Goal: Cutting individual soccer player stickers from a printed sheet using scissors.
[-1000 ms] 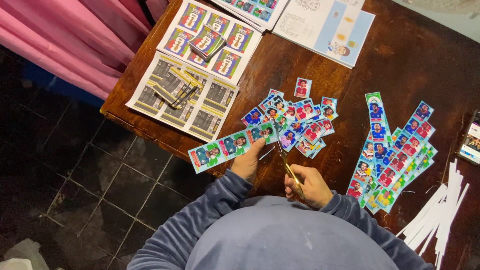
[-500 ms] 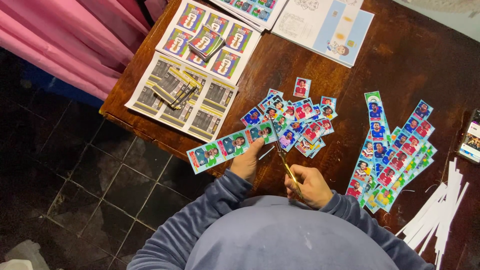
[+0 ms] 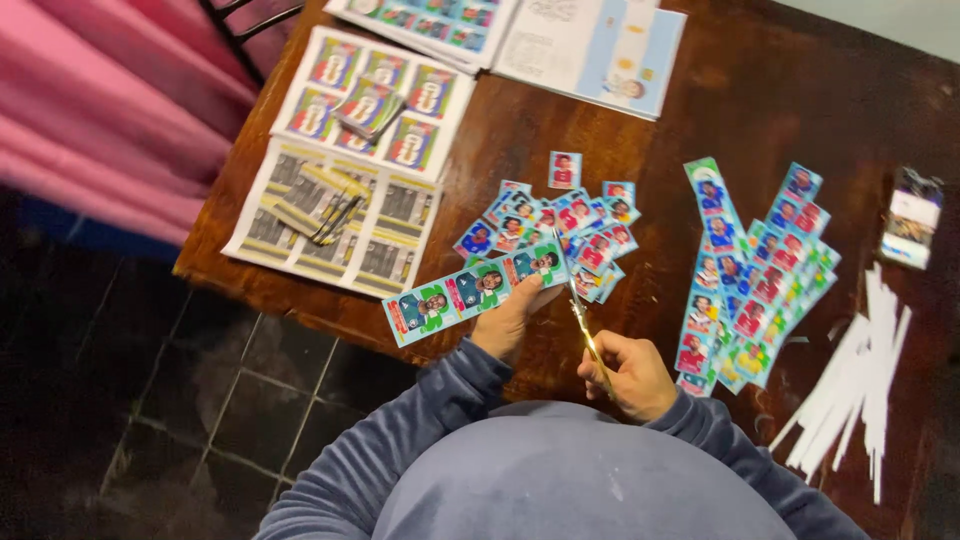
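Note:
My left hand (image 3: 510,318) holds a strip of green picture cards (image 3: 470,290) by its right end, the strip sticking out to the left over the table edge. My right hand (image 3: 632,375) grips gold scissors (image 3: 583,318), whose blades point up at the strip's right end. Just beyond lies a loose pile of cut single cards (image 3: 565,232). Both arms wear blue-grey sleeves.
The dark wooden table (image 3: 800,90) carries several uncut card strips (image 3: 755,280) at right, white paper trimmings (image 3: 850,385) beside them, printed card sheets (image 3: 365,165) with small stacks at left, and an open album (image 3: 590,45) at the back. Pink cloth (image 3: 110,110) hangs left.
The strip in my left hand has shifted a little to the right toward the scissors. Both hands stay in nearly the same place.

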